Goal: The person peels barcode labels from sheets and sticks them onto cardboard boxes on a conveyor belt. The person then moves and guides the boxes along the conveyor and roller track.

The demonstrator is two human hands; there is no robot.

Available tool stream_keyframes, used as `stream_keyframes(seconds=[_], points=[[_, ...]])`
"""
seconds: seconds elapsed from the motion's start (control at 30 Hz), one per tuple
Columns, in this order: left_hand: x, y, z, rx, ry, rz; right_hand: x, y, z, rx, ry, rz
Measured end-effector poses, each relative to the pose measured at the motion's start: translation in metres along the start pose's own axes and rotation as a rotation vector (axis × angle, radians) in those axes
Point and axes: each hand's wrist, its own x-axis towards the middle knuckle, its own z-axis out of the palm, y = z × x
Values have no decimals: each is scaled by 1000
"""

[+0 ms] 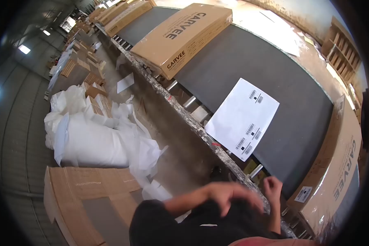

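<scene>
My left hand (233, 194) reaches across in front of my dark shirt, slightly blurred, its thumb apart from the stretched fingers; nothing shows in it. Close to the conveyor's edge, my right hand (272, 188) is raised with its fingers curled in. Whatever it may hold is too small or hidden to make out. Beyond both hands, a white label sheet (242, 117) with several printed barcodes lies on the dark conveyor belt (297, 94), overhanging the near side rail. A taped GARVEE carton (330, 168) with a barcode label (303, 194) stands right of my right hand.
Another GARVEE carton (184, 35) sits farther up the belt, with more cartons behind it. A worn metal rail (180, 108) borders the conveyor. To the left are white foam wrap (96, 141) and a large cardboard box (98, 201). A wooden pallet (342, 47) leans at the right.
</scene>
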Motion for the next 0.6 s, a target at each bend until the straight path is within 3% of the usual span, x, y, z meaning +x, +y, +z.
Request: stream_keyframes(seconds=[0.03,0.07,0.1,0.17,0.23,0.37,0.43,0.5,0.6], points=[[15,28,21,-90,-187,59,27,-17,12,101,60,113],[13,38,45,-274,-181,50,50,-27,18,57,-1,67],[14,40,43,-226,-104,199,74,-41,22,-70,-59,-114],[0,71,22,-115,-25,180,105,-73,36,-198,-182,-138],[-2,84,11,-123,249,460,124,-84,50,-123,-245,-212],[21,97,7,-249,495,723,151,-67,81,-143,-343,1],[30,97,19,-344,567,752,155,-32,97,-257,-331,-122],[32,97,38,-433,683,700,152,-22,112,-182,-265,-31],[34,69,53,-461,663,638,152,29,132,-262,-49,1]])
